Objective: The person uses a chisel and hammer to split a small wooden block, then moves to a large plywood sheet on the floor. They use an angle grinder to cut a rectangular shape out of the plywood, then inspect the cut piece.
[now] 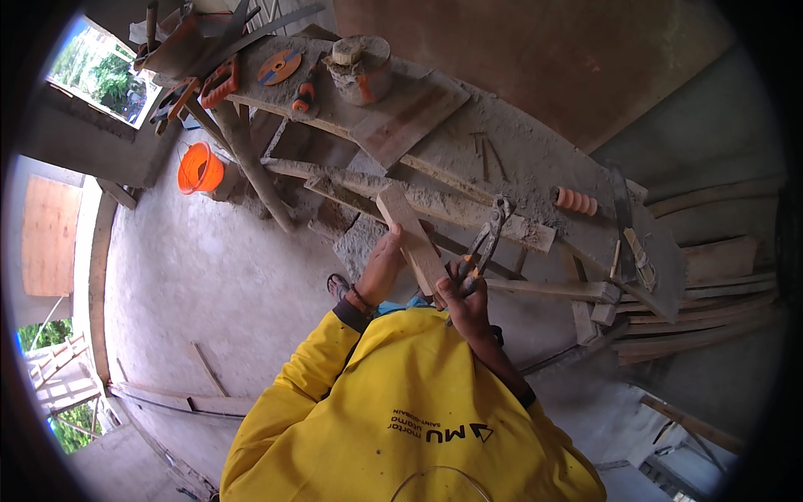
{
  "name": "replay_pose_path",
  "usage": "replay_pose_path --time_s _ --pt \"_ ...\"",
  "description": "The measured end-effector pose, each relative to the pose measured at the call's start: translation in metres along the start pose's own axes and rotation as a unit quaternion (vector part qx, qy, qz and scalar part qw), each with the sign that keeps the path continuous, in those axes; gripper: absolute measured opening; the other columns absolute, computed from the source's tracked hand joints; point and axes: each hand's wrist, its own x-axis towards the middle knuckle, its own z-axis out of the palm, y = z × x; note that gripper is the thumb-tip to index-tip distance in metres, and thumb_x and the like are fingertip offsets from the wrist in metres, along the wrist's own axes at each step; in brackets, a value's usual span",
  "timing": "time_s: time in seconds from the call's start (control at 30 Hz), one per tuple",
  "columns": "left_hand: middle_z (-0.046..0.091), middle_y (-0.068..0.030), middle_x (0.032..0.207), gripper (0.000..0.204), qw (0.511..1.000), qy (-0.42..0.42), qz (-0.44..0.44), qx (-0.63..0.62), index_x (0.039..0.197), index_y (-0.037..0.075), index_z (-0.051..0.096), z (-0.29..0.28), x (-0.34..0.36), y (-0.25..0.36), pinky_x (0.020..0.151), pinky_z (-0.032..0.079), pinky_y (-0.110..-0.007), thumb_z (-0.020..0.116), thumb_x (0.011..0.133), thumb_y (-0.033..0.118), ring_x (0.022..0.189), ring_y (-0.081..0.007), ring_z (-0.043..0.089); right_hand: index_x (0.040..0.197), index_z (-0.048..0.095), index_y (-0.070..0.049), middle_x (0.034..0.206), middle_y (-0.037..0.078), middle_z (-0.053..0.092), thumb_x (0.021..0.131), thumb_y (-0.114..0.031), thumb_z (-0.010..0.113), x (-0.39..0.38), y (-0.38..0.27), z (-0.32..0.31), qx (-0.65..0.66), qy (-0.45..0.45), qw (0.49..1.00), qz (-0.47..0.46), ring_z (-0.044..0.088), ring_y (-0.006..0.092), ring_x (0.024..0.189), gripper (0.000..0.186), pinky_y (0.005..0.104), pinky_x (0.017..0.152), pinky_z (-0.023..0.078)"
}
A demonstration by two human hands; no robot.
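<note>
My left hand point(383, 264) grips a short, pale wooden block point(411, 238) along its side, holding it at a slant in front of my chest. In my right hand point(468, 303) is a pair of pincers point(492, 227) with orange and black handles; the metal jaws point up and away toward the workbench. The right thumb lies close to the near end of the block, and whether it touches the wood I cannot tell. The fingers behind the block are partly hidden.
A dusty wooden workbench point(535, 167) runs across in front, holding several nails point(487, 159), a ribbed orange-pink piece point(575, 201), a flat board point(410, 119), a dirty bucket point(360, 74) and an orange disc point(279, 67). Handsaws point(222, 79) lie far left. An orange bucket point(201, 170) stands below.
</note>
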Motion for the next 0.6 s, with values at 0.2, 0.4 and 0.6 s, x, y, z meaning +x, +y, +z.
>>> replay_pose_path --time_s 0.2,0.4,0.6 --pt "0.059 -0.0142 0.124 0.067 0.991 0.015 0.043 -0.122 0.141 0.000 0.043 -0.015 0.000 -0.012 0.101 0.049 -0.042 0.033 0.105 0.056 0.115 -0.0259 0.060 0.109 0.051 -0.006 0.078 -0.003 0.050 0.096 -0.016 0.065 0.004 -0.006 -0.001 0.046 0.002 0.999 0.026 0.047 0.0025 0.066 0.022 0.0201 0.060 0.040" --pt "0.057 -0.0146 0.130 0.066 0.996 -0.058 0.064 -0.031 0.143 0.000 0.042 -0.012 -0.007 0.007 0.103 0.048 -0.043 0.035 0.105 0.054 0.120 -0.0246 0.058 0.109 0.053 -0.004 0.093 0.002 0.055 0.086 -0.019 0.078 0.008 -0.015 0.004 -0.179 0.028 0.981 -0.075 0.054 0.0086 0.085 0.037 0.0252 0.075 0.046" --pt "0.058 -0.0099 0.134 0.054 0.998 0.014 0.051 -0.039 0.138 0.003 0.049 -0.017 -0.005 -0.007 0.104 0.047 -0.043 0.039 0.107 0.047 0.122 -0.0229 0.058 0.104 0.055 -0.003 0.095 0.005 0.059 0.079 -0.020 0.084 0.007 -0.019 0.002 -0.243 0.057 0.964 -0.091 0.057 0.0130 0.087 0.042 0.0289 0.078 0.048"
